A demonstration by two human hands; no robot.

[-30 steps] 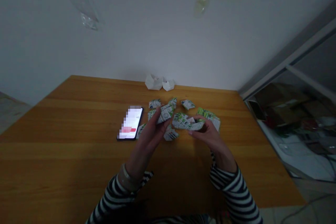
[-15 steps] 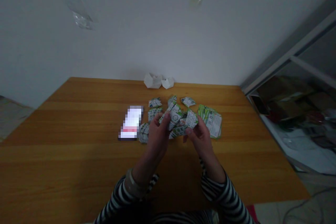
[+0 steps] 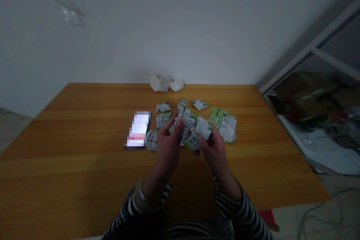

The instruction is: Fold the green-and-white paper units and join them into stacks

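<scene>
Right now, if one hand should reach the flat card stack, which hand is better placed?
Probably the right hand: it is beside the flat card stack, while the left hand is nearer the phone. Both hold folded paper pieces, though.

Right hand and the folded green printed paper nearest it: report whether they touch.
Touching. The head view shows the right hand gripping the folded green printed paper, its thumb lapping over the near edge.
</scene>
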